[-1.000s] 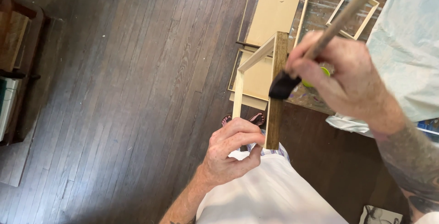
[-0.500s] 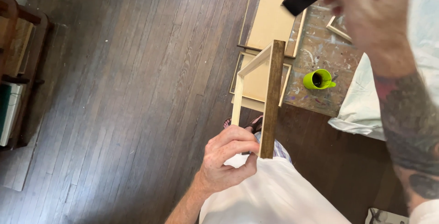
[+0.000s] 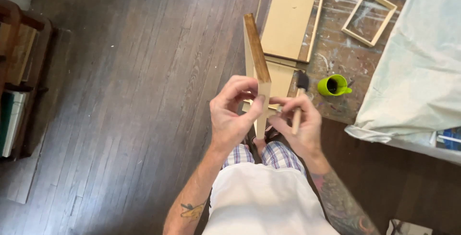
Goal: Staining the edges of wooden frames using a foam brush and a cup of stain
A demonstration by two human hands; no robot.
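- Fingers of my left hand pinched the wooden frame, upright above the green cup.
- Right hand gripped a foam brush beside it.
- Top edge looked stained dark; lower end seemed bare.

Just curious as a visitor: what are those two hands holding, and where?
Left hand grips wooden frame at its lower end; right hand steadies it, foam brush handle in its fingers.

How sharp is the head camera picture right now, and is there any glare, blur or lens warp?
Head view: evenly lit by soft daylight, no harsh glare. Left hand, right hand and the wooden frame look sharp, with hardly any motion blur. The green cup reads clearly. The floorboards fan outward, a wide-angle warp. The left edge falls darker.
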